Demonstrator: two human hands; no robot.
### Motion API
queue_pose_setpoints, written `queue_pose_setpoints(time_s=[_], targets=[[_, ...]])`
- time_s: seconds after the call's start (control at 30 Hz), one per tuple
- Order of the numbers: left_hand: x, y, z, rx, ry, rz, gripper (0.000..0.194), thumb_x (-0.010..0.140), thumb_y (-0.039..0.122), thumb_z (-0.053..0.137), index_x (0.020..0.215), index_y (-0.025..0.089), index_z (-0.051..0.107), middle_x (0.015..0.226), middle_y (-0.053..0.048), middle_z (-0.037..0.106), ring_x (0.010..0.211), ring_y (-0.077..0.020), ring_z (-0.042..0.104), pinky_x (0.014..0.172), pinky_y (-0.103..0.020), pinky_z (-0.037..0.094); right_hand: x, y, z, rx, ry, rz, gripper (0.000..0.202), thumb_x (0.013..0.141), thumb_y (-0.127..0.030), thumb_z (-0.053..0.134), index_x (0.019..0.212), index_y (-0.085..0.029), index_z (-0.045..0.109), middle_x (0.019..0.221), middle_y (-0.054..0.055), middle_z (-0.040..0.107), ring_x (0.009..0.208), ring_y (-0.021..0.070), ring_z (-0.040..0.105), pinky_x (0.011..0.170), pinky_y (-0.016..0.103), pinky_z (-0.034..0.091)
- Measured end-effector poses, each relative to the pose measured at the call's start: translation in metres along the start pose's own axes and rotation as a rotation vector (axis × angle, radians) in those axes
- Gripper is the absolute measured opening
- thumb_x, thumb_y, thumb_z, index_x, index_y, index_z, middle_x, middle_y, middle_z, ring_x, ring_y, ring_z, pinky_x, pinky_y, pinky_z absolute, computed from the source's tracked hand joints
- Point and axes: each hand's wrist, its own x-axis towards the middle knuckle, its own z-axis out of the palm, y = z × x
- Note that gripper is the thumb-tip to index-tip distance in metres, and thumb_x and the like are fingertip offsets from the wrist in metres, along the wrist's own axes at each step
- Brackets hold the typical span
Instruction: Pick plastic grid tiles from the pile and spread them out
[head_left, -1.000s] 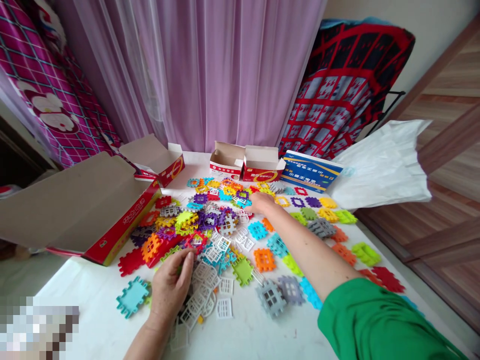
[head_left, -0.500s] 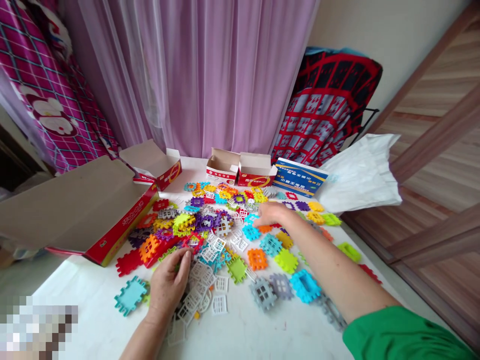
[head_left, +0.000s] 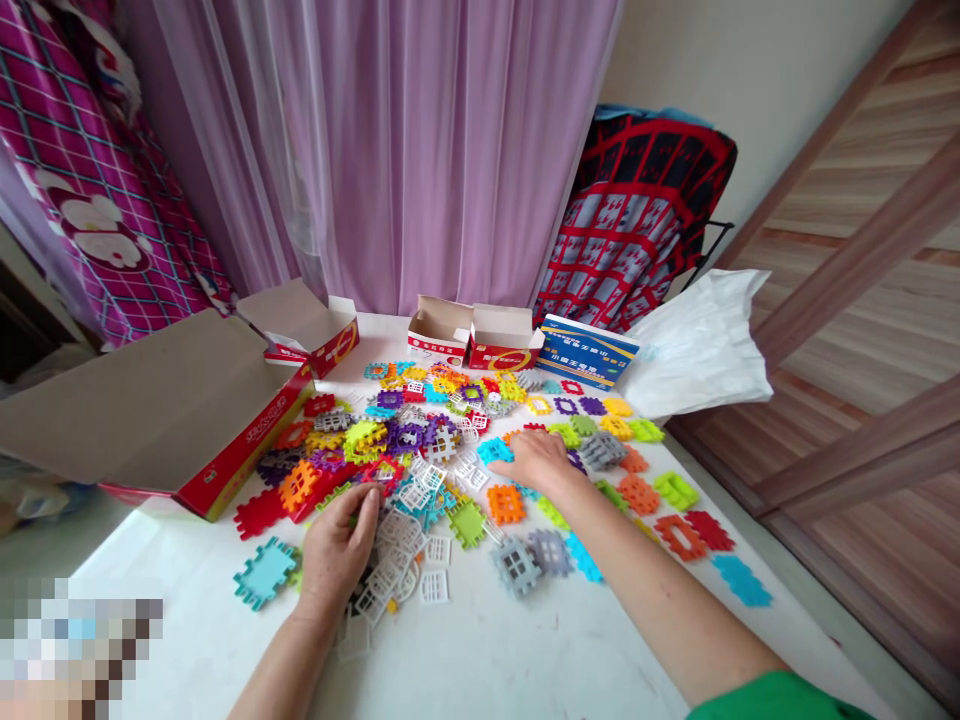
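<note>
My left hand rests at the near edge of the pile, its thumb pressed to its bent fingers. Whatever is in that pinch, if anything, is hidden. Right beside it lie thin white plastic window pieces, and a teal building tile is to its left. Over the middle of the pile reaches my right hand, palm down with the thumb held apart from the fingers. Its thumb lies at the edge of a light-blue tile. An orange window tile and a grey window tile lie closer to me.
A large open red box stands at the left, with a smaller open box behind it. Small red boxes, a blue box and a white bag line the back. Sorted tiles, including an orange frame, lie at the right.
My right hand has come back toward me, lower over the pile, and its thumb is at the light-blue tile. My left hand has stayed in place. The view has shifted slightly.
</note>
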Motion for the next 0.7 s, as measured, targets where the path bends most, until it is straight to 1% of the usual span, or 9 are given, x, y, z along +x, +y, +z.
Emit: queue_pose_setpoints(time_s=[0.2, 0.27, 0.33, 0.4, 0.5, 0.6, 0.7], targets=[[0.000, 0.001, 0.000, -0.006, 0.001, 0.002, 0.040, 0.085, 0.054, 0.051, 0.088, 0.022, 0.075, 0.080, -0.004, 0.078, 0.071, -0.0199, 0.073, 0.067, -0.028, 0.058, 0.003, 0.004, -0.004, 0.024, -0.029, -0.001, 0.046, 0.085, -0.058, 0.058, 0.103, -0.019, 0.073, 0.115, 0.016, 0.071, 0.114, 0.0325, 0.062, 0.091, 0.041, 0.043], [0.000, 0.001, 0.000, -0.015, 0.003, 0.008, 0.039, 0.085, 0.054, 0.052, 0.088, 0.022, 0.075, 0.080, -0.005, 0.078, 0.070, -0.0197, 0.073, 0.068, -0.028, 0.058, 0.007, 0.006, -0.003, 0.038, -0.018, -0.036, 0.045, 0.082, -0.053, 0.063, 0.111, -0.020, 0.070, 0.119, 0.016, 0.069, 0.116, 0.0318, 0.061, 0.093, 0.040, 0.043], [0.000, 0.001, -0.001, -0.023, 0.004, 0.014, 0.038, 0.085, 0.053, 0.052, 0.087, 0.022, 0.075, 0.080, -0.005, 0.078, 0.070, -0.0194, 0.073, 0.069, -0.028, 0.058, 0.011, 0.008, -0.001, 0.055, -0.008, -0.113, 0.053, 0.078, -0.047, 0.067, 0.125, -0.022, 0.062, 0.127, 0.014, 0.065, 0.120, 0.0305, 0.058, 0.095, 0.039, 0.042], [0.000, 0.001, -0.001, -0.028, 0.003, 0.017, 0.037, 0.086, 0.052, 0.053, 0.087, 0.022, 0.074, 0.080, -0.004, 0.078, 0.070, -0.0193, 0.072, 0.069, -0.028, 0.058, 0.014, 0.009, 0.001, 0.064, -0.024, -0.179, 0.063, 0.076, -0.043, 0.069, 0.135, -0.025, 0.055, 0.134, 0.013, 0.061, 0.124, 0.0299, 0.055, 0.098, 0.039, 0.040], [0.000, 0.001, 0.000, -0.029, 0.010, 0.016, 0.037, 0.086, 0.052, 0.053, 0.086, 0.022, 0.075, 0.080, -0.005, 0.078, 0.071, -0.0194, 0.072, 0.069, -0.028, 0.058, 0.016, 0.009, 0.000, 0.057, -0.061, -0.205, 0.064, 0.077, -0.043, 0.069, 0.136, -0.025, 0.054, 0.137, 0.014, 0.058, 0.127, 0.0315, 0.052, 0.102, 0.042, 0.038], [0.000, 0.001, 0.001, -0.027, 0.022, 0.018, 0.037, 0.086, 0.051, 0.053, 0.086, 0.022, 0.075, 0.080, -0.005, 0.078, 0.071, -0.0198, 0.072, 0.069, -0.029, 0.058, 0.020, 0.006, -0.008, 0.057, -0.027, -0.210, 0.057, 0.080, -0.046, 0.067, 0.132, -0.025, 0.058, 0.134, 0.013, 0.060, 0.124, 0.0316, 0.054, 0.100, 0.042, 0.040], [-0.001, 0.000, 0.001, -0.024, 0.024, 0.015, 0.036, 0.086, 0.051, 0.053, 0.087, 0.022, 0.075, 0.081, -0.006, 0.078, 0.072, -0.0203, 0.073, 0.069, -0.030, 0.059, 0.037, -0.004, -0.019, 0.074, 0.060, -0.265, 0.037, 0.088, -0.042, 0.057, 0.121, -0.028, 0.068, 0.125, 0.008, 0.066, 0.118, 0.0271, 0.059, 0.095, 0.036, 0.044]])
